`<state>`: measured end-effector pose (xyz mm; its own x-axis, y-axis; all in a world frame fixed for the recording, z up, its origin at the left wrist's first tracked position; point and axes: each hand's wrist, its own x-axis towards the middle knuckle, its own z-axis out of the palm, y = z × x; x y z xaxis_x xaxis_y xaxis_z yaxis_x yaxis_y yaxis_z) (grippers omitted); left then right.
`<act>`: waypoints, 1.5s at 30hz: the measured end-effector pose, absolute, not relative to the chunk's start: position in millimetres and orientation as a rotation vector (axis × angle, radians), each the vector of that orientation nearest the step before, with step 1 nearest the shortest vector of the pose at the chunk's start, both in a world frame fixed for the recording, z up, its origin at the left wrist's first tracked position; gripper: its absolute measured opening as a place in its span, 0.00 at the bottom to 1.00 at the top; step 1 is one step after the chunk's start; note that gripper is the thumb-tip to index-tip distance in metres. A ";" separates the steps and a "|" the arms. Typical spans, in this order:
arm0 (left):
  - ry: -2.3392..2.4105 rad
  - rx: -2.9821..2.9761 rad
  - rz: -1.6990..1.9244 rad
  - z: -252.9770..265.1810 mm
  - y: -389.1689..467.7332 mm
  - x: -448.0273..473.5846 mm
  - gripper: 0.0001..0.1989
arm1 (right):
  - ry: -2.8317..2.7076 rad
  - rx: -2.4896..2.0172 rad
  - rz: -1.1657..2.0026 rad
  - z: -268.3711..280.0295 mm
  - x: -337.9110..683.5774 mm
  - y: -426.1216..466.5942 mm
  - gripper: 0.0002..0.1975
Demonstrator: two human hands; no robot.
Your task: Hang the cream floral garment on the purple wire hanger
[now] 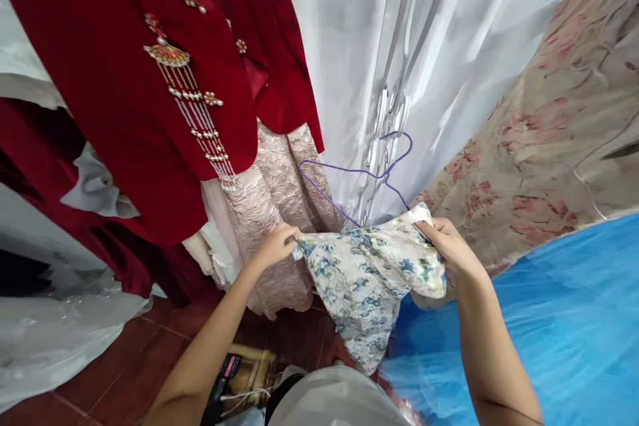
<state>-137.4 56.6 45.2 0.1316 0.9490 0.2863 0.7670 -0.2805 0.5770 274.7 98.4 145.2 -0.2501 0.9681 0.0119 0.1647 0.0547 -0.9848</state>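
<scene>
Between my hands hangs a white dress [364,286] with a blue and yellow floral print. Pinched at its upper left corner, the fabric is in my left hand [274,246], fingers closed. On the opposite top corner, my right hand [446,241] grips the cloth with the thumb on top. A purple wire hanger [344,168] rises behind the dress's top edge. Its hook lies near several white hangers [382,120], and its lower part is hidden behind the fabric. I cannot tell whether the hanger is inside the dress.
A red velvet jacket [124,100] with beaded tassels hangs at left, over a pink brocade skirt [279,180]. White curtains [339,26] hang behind. Beige floral fabric [539,140] and blue tulle [559,319] fill the right. A wooden item [257,373] stands on the red tiled floor [114,366].
</scene>
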 end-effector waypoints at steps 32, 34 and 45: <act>1.315 2.385 1.556 173.6 110.9 -59.0 0.11 | -0.834 -1.092 0.439 174.4 308.8 69.9 0.16; 1.319 2.394 1.570 170.6 113.0 -49.5 0.11 | -0.778 -1.029 0.542 172.8 311.6 47.2 0.13; 1.296 2.199 1.750 148.0 118.6 -25.4 0.11 | -0.724 -1.002 0.651 131.8 319.7 14.8 0.17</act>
